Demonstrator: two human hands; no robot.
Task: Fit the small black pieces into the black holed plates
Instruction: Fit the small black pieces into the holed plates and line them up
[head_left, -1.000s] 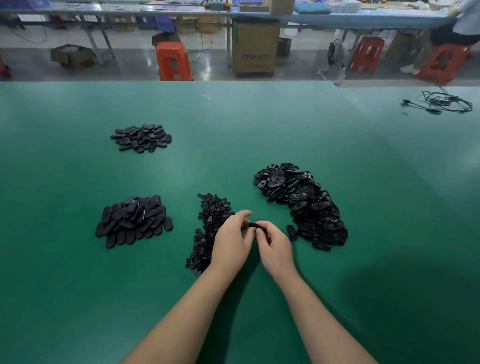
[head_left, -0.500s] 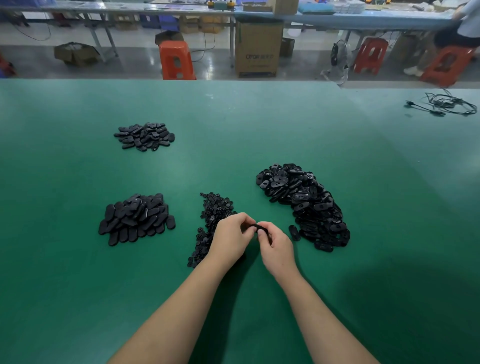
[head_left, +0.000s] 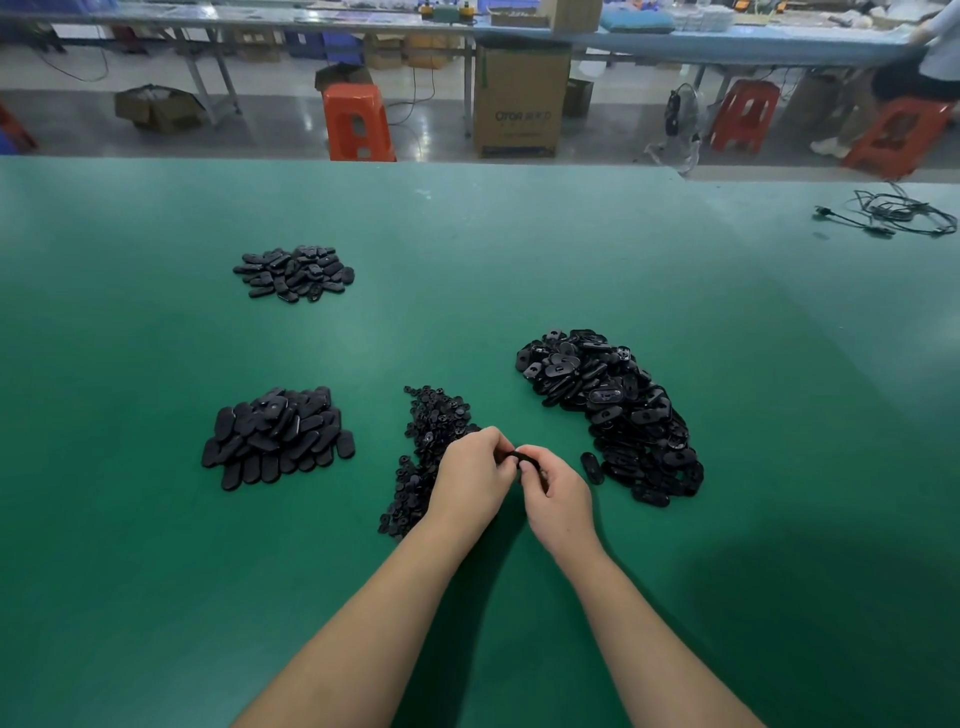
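Observation:
My left hand (head_left: 475, 480) and my right hand (head_left: 558, 493) meet just above the green table (head_left: 156, 571) and together pinch one black holed plate (head_left: 514, 457), mostly hidden by the fingers. Whether a small piece is also between the fingers cannot be seen. A strip of small black pieces (head_left: 428, 452) lies just left of and under my left hand. A big heap of black holed plates (head_left: 613, 410) lies to the right, with one loose plate (head_left: 591, 466) beside my right hand.
Two piles of smooth black oval plates lie at the left: a near one (head_left: 278, 436) and a far one (head_left: 296, 273). A black cable (head_left: 893, 215) lies at the far right. Beyond the table edge stand orange stools (head_left: 357, 122) and a cardboard box (head_left: 521, 101).
Both hands stay together on the plate in the same spot, with only small finger shifts. The view has tilted slightly.

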